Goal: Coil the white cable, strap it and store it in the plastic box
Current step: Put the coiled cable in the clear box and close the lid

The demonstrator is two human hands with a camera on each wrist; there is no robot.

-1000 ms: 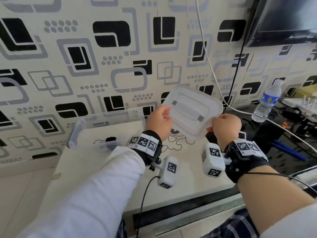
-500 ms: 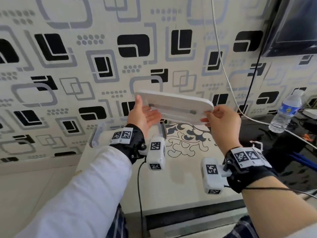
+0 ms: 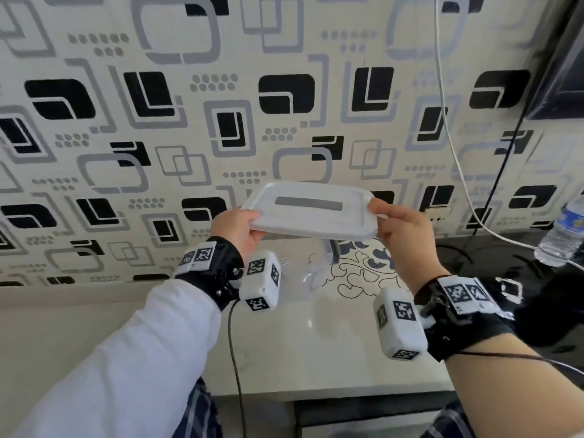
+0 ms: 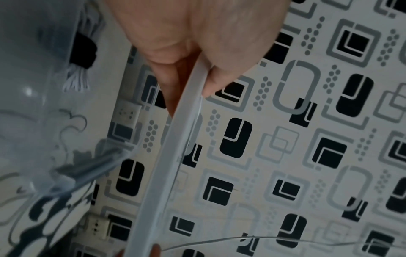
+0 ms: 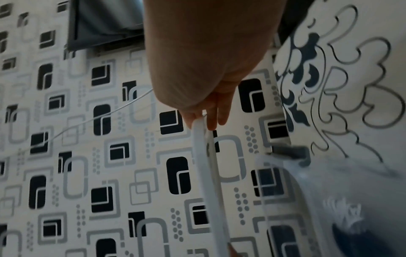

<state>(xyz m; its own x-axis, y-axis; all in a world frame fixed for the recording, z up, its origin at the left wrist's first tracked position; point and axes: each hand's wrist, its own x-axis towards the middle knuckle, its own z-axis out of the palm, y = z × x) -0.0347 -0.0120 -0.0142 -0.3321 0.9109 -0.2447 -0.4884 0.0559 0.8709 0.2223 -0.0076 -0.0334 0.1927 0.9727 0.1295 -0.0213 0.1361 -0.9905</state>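
A white translucent lid (image 3: 309, 213) hangs level in the air, held at both ends. My left hand (image 3: 240, 230) pinches its left edge, thumb on top. At the opposite edge my right hand (image 3: 398, 229) pinches it the same way. The clear plastic box (image 3: 316, 273) stands on the table just below the lid, mostly hidden by it. In the left wrist view the box (image 4: 33, 121) holds the coiled white cable (image 4: 77, 78) bound by a black strap (image 4: 84, 50), and the lid's rim (image 4: 171, 165) runs out from my left hand (image 4: 189, 93). The right wrist view shows the lid (image 5: 208, 173) apart from the box (image 5: 329, 200).
The patterned wall is close behind the box. A white cord (image 3: 448, 128) hangs down the wall to the right, next to a black monitor (image 3: 556, 58). A water bottle (image 3: 565, 235) stands on the dark surface at the far right. The table's front edge (image 3: 316, 393) is near me.
The lid has turned from tilted towards me to flat and moved left over the box. My left hand went from an open palm beneath it to pinching its edge.
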